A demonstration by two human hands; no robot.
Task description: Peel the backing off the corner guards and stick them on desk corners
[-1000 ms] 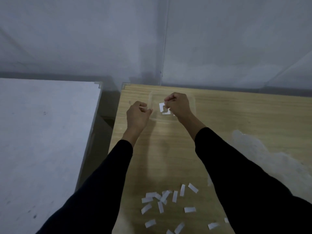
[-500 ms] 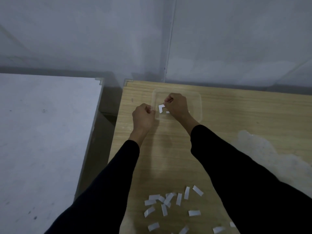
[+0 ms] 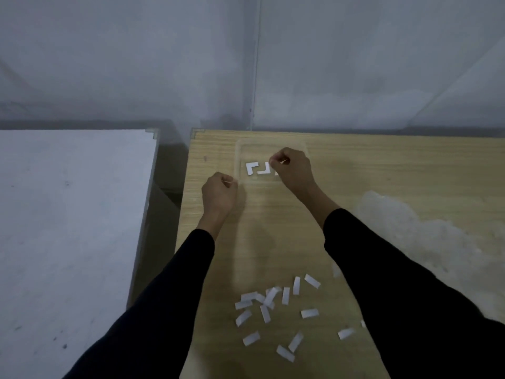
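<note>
A clear plastic tray (image 3: 273,144) lies near the far left corner of the wooden desk (image 3: 382,165). Inside it lie two corner guards with white L-shaped backing (image 3: 251,168) (image 3: 264,169). My right hand (image 3: 291,170) reaches into the tray with curled fingers and pinches another corner guard, mostly hidden under the fingers. My left hand (image 3: 220,192) is curled at the tray's front left corner, thumb and forefinger pinching its rim. A clear guard (image 3: 195,132) sits on the desk's far left corner.
Several peeled white backing strips (image 3: 270,305) are scattered on the near part of the desk. A crumpled clear plastic bag (image 3: 423,242) lies at the right. A white desk (image 3: 68,214) stands to the left across a narrow gap, with a guard on its far corner (image 3: 153,131).
My right hand has shifted to the right inside the tray, uncovering the two L-shaped guards. My left hand stays at the tray's left edge.
</note>
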